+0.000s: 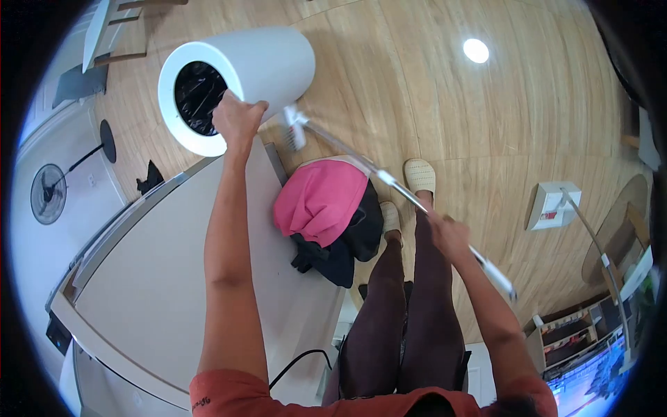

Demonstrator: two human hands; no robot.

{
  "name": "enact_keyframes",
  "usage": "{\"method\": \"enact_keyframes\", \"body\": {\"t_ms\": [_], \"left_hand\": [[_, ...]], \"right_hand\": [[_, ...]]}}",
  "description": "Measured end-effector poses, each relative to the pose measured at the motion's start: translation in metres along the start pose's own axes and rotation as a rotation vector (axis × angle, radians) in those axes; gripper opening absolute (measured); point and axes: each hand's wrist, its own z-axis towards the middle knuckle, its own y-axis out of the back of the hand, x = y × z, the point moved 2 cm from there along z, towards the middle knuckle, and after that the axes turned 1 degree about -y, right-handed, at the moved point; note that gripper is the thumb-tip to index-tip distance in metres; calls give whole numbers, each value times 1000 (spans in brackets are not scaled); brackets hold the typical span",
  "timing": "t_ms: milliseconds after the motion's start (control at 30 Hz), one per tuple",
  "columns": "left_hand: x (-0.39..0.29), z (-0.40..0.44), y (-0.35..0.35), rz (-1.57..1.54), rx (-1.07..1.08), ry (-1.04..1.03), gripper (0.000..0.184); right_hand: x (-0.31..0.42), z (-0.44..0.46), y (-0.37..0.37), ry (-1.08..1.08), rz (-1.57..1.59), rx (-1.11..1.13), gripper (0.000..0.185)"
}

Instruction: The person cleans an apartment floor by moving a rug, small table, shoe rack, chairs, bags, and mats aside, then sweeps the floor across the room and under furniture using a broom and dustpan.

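Observation:
My left hand (238,119) is closed on the rim of a white trash can (274,59). A black bin liner (198,94) shows through the can's round opening. The wide lens makes it hard to tell whether the can is tilted. In my right hand (448,236) is a long-handled broom (354,156), gripped partway along its white and silver pole. Its brush head (294,128), bristles out, is close beside the can, low near the floor. A dustpan (554,206) with its own long handle rests on the floor to the right.
Pink cloth and dark cloth (323,201) are bundled against a pale cabinet (174,271) on the left. My slippered feet (420,175) are on the wood floor (479,125). A fan (48,193) stands far left, shelves (573,333) and a lit screen (590,379) lower right.

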Motion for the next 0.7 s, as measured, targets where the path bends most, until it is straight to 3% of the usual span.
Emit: {"method": "enact_keyframes", "body": {"t_ms": [33,167,433,500,567,700], "left_hand": [[2,-5,0,22,-5,-9,45],[15,-30,-23,-18,31,-42,43],[44,-88,-104,100,84,-60,35],[49,-99,-113,84,89,-88,34],[55,-110,-119,167,93,-126,33],[66,-128,-127,136,116,-204,32]], "right_hand": [[2,14,-12,48,21,-28,38],[-33,-21,-16,-87,-133,-27,36],[-147,-279,2,-582,25,-280,39],[-142,-322,6,-635,33,-327,39],[-128,-354,18,-864,-120,-181,38],[-86,-377,25,-919,-78,-279,38]]}}
